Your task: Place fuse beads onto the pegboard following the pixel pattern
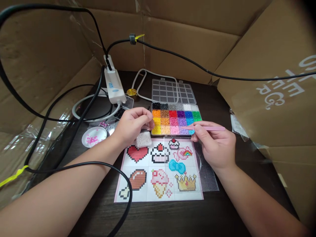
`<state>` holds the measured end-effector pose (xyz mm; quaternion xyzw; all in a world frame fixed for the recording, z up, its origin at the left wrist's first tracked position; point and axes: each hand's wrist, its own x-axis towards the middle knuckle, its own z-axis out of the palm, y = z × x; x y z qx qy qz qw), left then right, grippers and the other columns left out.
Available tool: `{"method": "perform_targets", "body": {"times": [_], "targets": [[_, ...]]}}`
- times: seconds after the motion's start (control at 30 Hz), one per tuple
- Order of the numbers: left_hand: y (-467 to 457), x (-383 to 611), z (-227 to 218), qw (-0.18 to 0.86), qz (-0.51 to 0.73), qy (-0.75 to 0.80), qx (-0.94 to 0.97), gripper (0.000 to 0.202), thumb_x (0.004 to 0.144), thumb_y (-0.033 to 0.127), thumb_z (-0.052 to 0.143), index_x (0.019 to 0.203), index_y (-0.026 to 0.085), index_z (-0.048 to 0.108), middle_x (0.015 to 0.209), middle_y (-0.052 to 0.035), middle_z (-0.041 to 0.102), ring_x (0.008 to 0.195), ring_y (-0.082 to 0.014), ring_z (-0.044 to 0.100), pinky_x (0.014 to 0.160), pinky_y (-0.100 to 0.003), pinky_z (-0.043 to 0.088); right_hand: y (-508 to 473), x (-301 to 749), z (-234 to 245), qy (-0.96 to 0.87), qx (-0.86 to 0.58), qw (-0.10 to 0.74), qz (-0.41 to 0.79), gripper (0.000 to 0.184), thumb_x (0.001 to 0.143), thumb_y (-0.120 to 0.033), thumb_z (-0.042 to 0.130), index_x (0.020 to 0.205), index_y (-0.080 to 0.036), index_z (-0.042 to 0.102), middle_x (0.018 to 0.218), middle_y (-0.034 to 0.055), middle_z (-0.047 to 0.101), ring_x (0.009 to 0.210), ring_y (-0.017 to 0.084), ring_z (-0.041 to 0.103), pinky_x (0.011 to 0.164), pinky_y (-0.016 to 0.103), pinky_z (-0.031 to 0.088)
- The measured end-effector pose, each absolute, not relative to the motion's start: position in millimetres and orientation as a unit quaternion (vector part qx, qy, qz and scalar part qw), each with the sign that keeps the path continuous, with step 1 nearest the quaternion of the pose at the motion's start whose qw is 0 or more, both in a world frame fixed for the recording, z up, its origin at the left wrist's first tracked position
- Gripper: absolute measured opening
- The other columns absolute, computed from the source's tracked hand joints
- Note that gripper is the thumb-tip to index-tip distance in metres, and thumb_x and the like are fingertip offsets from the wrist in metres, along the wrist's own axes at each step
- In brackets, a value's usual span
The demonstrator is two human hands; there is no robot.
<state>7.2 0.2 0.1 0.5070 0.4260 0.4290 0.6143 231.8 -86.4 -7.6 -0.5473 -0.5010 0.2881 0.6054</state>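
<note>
Head view, taken with the bead box (199, 111) as reference. I see the left hand (133, 124) at the box's left edge, fingers curled in and pinched on the top of a small bag of white beads (143, 140), which hangs just below the box's near-left corner. The right hand (215, 145) sits at the near-right corner, fingers closed around a pink tool (209, 128); its tip reaches left over the box's front row of compartments. I cannot tell whether the tip touches a bead. The clear lid (172, 92) lies open behind the box. A pattern sheet (160, 172) of pixel pictures lies directly in front of it, and a white dish (85, 141) of pink beads stands to its left.
</note>
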Motion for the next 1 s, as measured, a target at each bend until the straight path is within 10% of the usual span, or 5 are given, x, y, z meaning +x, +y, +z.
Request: {"method": "perform_targets", "body": {"times": [1.0], "targets": [[-1, 8, 1, 0.605, 0.430, 0.438, 0.508, 0.007, 0.071, 0.020, 0.069, 0.067, 0.017, 0.065, 0.060, -0.0006, 0.068, 0.056, -0.0117, 0.063, 0.056, -0.022, 0.051, -85, 227, -13, -0.674, -0.513, 0.522, 0.100, 0.009, 0.086, -0.010, 0.071, 0.083, -0.013, 0.079, 0.080, 0.0041, 0.078, 0.068, 0.013, 0.075, 0.064, 0.021, 0.062]]}}
